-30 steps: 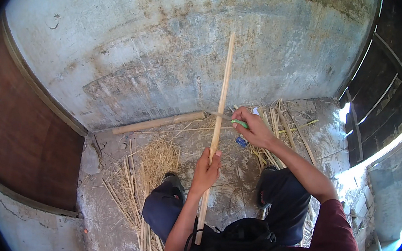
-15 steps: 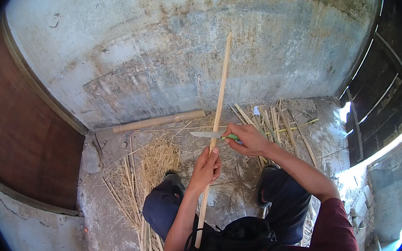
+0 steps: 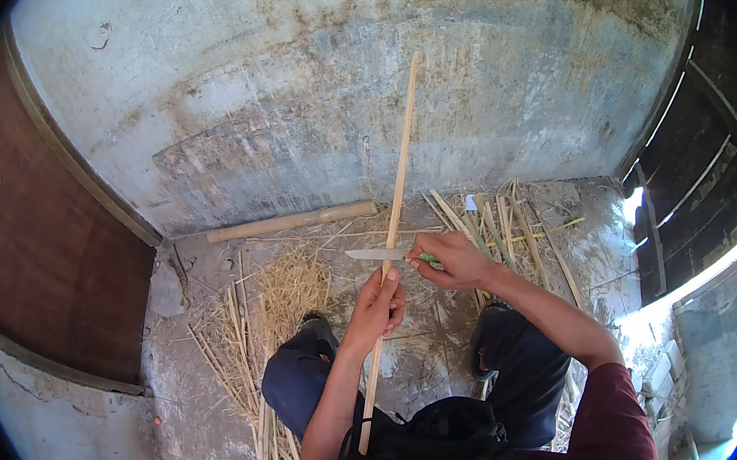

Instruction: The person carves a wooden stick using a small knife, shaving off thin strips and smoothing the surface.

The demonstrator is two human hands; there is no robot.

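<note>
A: Concrete wall (image 3: 301, 102) and floor, with shavings (image 3: 289, 288) and cut strips (image 3: 512, 224) around the feet. Status of the knife?

B: One second ago it sat right of the stick; now the knife (image 3: 380, 253) lies crosswise against the stick (image 3: 399, 182), blade pointing left.

A: Grips?

B: Right hand (image 3: 453, 261) closed on the green handle. Left hand (image 3: 378, 305) wrapped around the stick below the blade. A cut appears set up.

The person wears a dark maroon top whose short sleeve (image 3: 616, 406) ends above the elbow, leaving both forearms bare. Dark blue trousers (image 3: 299, 385) cover the legs, with dark shoes (image 3: 316, 325) below. Both hands are bare, without gloves or rings.
</note>
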